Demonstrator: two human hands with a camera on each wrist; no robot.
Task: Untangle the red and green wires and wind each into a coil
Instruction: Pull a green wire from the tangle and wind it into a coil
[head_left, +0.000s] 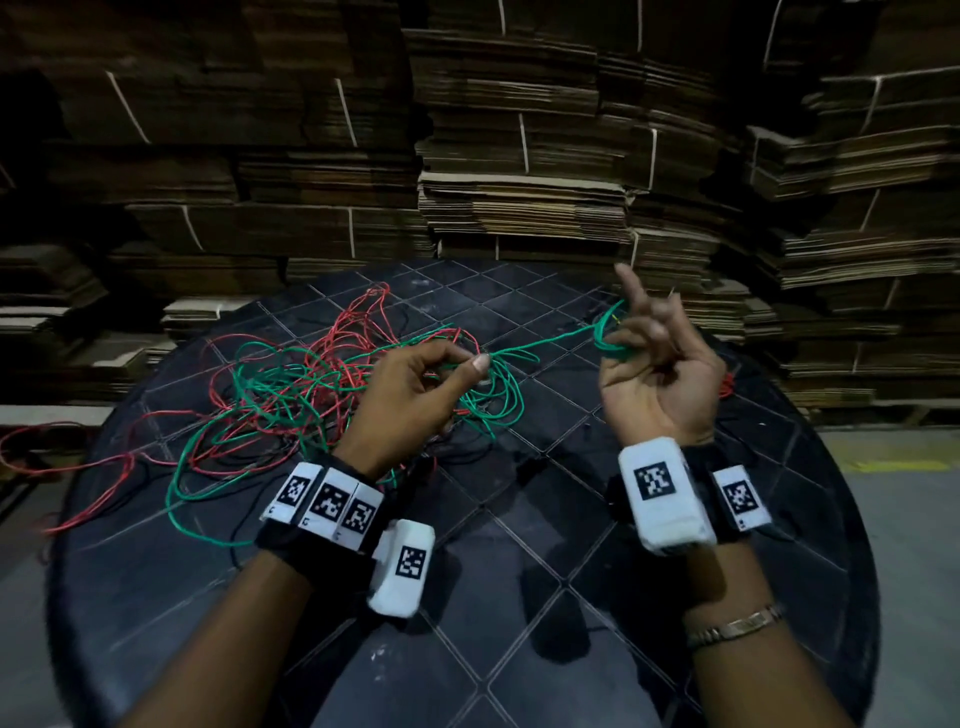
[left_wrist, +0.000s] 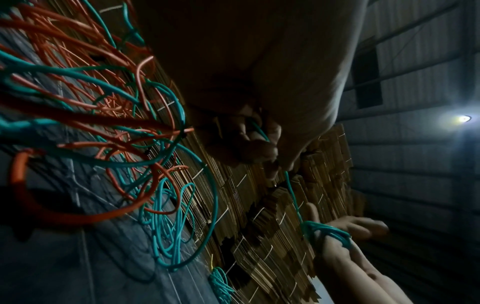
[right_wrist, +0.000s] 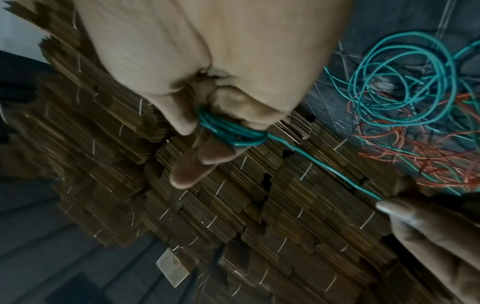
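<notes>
A loose tangle of red wire (head_left: 340, 332) and green wire (head_left: 260, 387) lies on the left half of the round black table (head_left: 519, 597). My left hand (head_left: 475, 364) pinches a green strand between thumb and fingertips just right of the tangle. That strand (right_wrist: 324, 164) runs taut to my raised right hand (head_left: 644, 332), palm towards me. Several turns of green wire form a small coil (right_wrist: 228, 131) round its fingers, and the thumb presses on it. In the left wrist view the same coil (left_wrist: 324, 230) sits on the right hand, with the left fingers (left_wrist: 259, 148) closed on the strand.
Tall stacks of flattened cardboard (head_left: 519, 156) stand close behind the table. A loop of red wire (head_left: 31, 447) hangs past the table's left edge. A bit of red wire (head_left: 727, 384) shows behind my right hand. Grey floor (head_left: 904, 519) lies to the right.
</notes>
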